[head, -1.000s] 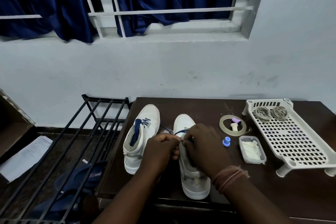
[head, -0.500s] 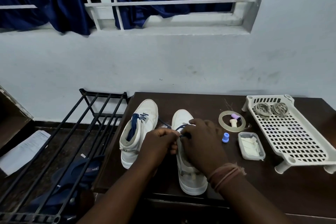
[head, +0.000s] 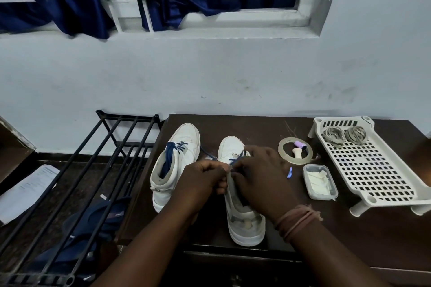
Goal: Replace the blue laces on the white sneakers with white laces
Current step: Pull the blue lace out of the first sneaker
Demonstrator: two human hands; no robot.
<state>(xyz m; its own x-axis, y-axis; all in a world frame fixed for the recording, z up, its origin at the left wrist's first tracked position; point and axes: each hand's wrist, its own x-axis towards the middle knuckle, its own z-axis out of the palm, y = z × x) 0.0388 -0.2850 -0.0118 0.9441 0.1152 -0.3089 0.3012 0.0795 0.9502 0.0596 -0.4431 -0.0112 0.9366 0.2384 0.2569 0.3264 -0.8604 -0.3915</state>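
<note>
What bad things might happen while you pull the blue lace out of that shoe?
The right sneaker stands with its heel close to the table's front edge, so a hard tug by the left hand and right hand on the blue lace might slide it off. The loose lace end trails toward the left sneaker and could snag it. The small blue piece beside the right hand might get knocked away.

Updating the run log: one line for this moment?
phase: unlacing | both hands on right sneaker | blue lace partly threaded | left sneaker laced
</note>
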